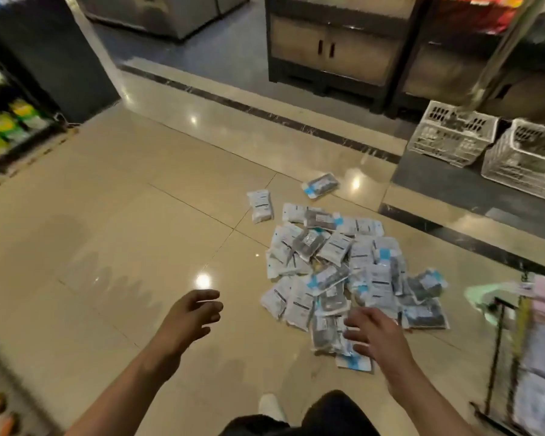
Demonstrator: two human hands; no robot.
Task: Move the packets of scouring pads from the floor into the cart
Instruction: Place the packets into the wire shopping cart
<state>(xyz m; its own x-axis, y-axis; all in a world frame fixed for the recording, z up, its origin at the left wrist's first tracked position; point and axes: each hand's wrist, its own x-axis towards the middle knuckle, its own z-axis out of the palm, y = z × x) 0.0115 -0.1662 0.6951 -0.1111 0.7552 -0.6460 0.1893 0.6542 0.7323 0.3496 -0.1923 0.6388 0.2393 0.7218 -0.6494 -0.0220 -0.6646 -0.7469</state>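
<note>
While both hands hang empty over the floor:
packets: piled ahead-right
right hand: nearest, fingers spread
left hand: open, beside pile

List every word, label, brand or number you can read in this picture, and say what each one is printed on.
None can be read.
Pile of packets: white labels with dark print, too blurred to read.
Two stray packets: labels also blurred.
Green and yellow packs on the left shelf: print too blurred.
Red and orange goods on the upper right shelf: no legible text.
</note>
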